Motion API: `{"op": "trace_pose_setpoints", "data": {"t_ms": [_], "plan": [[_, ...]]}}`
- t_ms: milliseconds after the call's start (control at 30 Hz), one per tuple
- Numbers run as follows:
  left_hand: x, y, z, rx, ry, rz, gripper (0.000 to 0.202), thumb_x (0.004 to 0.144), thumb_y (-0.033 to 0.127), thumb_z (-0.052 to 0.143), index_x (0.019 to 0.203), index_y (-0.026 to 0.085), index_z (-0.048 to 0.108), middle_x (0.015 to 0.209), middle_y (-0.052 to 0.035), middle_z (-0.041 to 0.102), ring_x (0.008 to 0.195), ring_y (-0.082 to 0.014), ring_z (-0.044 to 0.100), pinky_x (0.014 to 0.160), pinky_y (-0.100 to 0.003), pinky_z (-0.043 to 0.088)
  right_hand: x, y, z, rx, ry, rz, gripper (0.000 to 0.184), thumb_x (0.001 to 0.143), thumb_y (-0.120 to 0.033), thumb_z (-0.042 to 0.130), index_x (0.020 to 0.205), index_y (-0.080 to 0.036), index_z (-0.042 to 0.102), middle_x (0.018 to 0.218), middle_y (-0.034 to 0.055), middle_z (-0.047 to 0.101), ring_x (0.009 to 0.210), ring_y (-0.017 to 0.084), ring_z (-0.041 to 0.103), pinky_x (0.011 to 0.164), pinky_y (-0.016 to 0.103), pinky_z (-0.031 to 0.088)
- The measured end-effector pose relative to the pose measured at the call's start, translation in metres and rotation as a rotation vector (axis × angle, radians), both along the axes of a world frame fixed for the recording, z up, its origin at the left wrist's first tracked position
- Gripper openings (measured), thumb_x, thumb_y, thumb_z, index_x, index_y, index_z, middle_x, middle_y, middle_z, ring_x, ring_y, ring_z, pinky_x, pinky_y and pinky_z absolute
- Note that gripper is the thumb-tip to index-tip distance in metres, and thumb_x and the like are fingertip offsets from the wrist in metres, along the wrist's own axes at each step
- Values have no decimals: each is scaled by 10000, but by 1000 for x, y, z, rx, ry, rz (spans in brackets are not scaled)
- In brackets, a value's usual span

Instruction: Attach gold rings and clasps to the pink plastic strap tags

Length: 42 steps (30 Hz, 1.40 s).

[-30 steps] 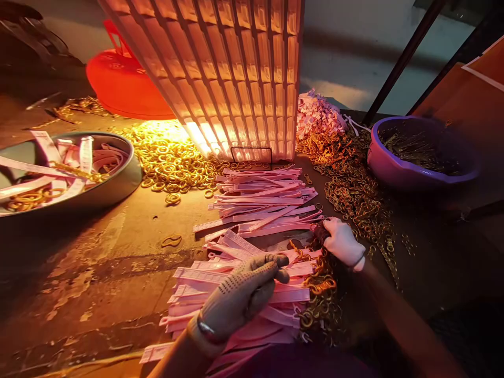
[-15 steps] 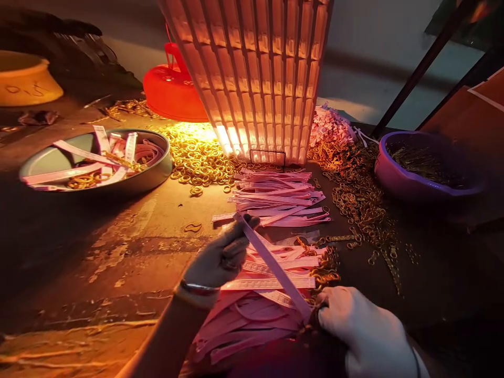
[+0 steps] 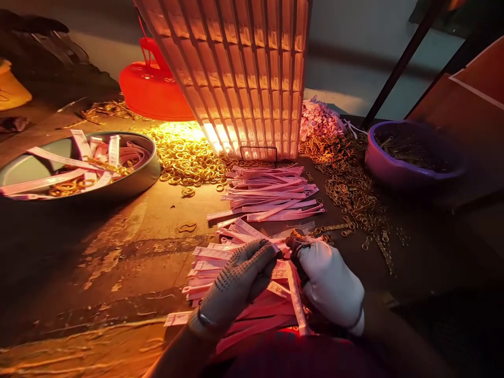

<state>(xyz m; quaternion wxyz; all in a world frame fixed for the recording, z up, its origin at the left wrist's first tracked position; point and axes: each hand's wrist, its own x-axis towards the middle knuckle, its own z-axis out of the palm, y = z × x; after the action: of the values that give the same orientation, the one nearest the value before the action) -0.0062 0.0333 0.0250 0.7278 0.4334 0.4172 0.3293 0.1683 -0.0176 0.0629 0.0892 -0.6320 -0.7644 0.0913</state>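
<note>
Both of my hands wear gloves and meet over a loose heap of pink strips (image 3: 220,262) in front of me. My left hand (image 3: 240,281) is closed in a pinch at the top of one pink strip (image 3: 295,299) that hangs down between the hands. My right hand (image 3: 328,281) is closed beside it, its fingertips at the same spot; a small dark piece shows there that I cannot make out. A neater stack of pink strips (image 3: 271,194) lies just beyond the hands.
A tall ribbed lit panel (image 3: 240,73) stands at the back, with gold rings (image 3: 185,157) heaped at its foot and darker chain links (image 3: 354,194) to the right. A metal bowl (image 3: 129,181) of strips sits left, a purple bowl (image 3: 389,168) right, a red lid (image 3: 153,89) behind.
My left hand came down from holding a strip stretched out and my right hand rose from the near edge; both now meet pinched together at the strip's top. The view shifted slightly.
</note>
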Motion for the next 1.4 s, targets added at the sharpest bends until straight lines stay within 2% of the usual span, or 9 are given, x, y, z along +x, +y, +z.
{"op": "trace_pose_setpoints", "data": {"t_ms": [133, 267, 367, 533, 667, 900, 1067, 1267, 1400], "plan": [[4, -4, -1, 130, 145, -112, 397, 917, 479, 542, 638, 210, 462, 515, 63, 374, 407, -76, 291, 373, -194, 242, -6, -1, -12, 10, -153, 50, 306, 645, -10, 529, 889, -167, 626, 824, 96, 634, 767, 236, 596, 692, 319, 469], [11, -7, -6, 463, 345, -131, 233, 865, 365, 602, 702, 204, 643, 651, -27, 631, 593, -148, 517, 586, -243, 446, 0, -5, -32, 284, -225, 119, 168, 728, -39, 509, 777, -184, 579, 721, 83, 595, 633, 219, 533, 566, 312, 402], [13, -4, -10, 541, 336, -245, 187, 872, 320, 587, 782, 217, 714, 796, -62, 733, 723, -192, 611, 735, -279, 486, 5, -7, -40, 405, -225, 116, 190, 781, -28, 466, 791, -181, 578, 771, 100, 612, 635, 214, 528, 567, 315, 401], [12, 2, -15, 492, 369, -228, 301, 898, 359, 587, 651, 195, 643, 611, -3, 633, 572, -133, 525, 561, -216, 409, 10, -6, -25, 43, -219, 33, 283, 686, -19, 546, 905, -192, 595, 810, 73, 638, 707, 227, 606, 603, 307, 417], [13, -5, -24, 520, 392, -195, 268, 917, 335, 554, 741, 197, 704, 715, -25, 689, 651, -155, 584, 653, -240, 451, 12, 3, -13, -193, -204, 39, 278, 733, -58, 551, 974, -189, 597, 852, 72, 699, 743, 221, 656, 590, 291, 387], [11, -13, -42, 682, 546, -153, 219, 870, 300, 563, 781, 214, 743, 814, -74, 743, 728, -213, 639, 784, -324, 494, 13, 6, -35, -109, -286, 246, 122, 837, -151, 558, 947, -141, 610, 742, 101, 685, 651, 217, 643, 521, 298, 345], [19, -10, -25, 794, 530, -233, 288, 909, 276, 480, 776, 195, 723, 764, -60, 745, 702, -200, 672, 685, -281, 503, 19, 2, -35, -99, -304, 328, 82, 858, -174, 581, 929, -140, 601, 709, 98, 678, 603, 200, 624, 498, 274, 331], [14, -5, -13, 800, 512, -334, 261, 919, 275, 501, 881, 218, 752, 886, -34, 780, 775, -176, 709, 741, -248, 534, 24, 0, -24, -99, -305, 409, 129, 906, -149, 475, 983, -131, 577, 728, 100, 674, 585, 197, 616, 486, 272, 343], [11, -3, -6, 827, 539, -254, 254, 890, 304, 526, 894, 228, 769, 945, -44, 781, 853, -203, 706, 802, -283, 535, 27, -1, -24, -74, -226, 339, 136, 887, -175, 521, 1004, -145, 582, 765, 92, 680, 645, 212, 637, 529, 284, 386]]}}
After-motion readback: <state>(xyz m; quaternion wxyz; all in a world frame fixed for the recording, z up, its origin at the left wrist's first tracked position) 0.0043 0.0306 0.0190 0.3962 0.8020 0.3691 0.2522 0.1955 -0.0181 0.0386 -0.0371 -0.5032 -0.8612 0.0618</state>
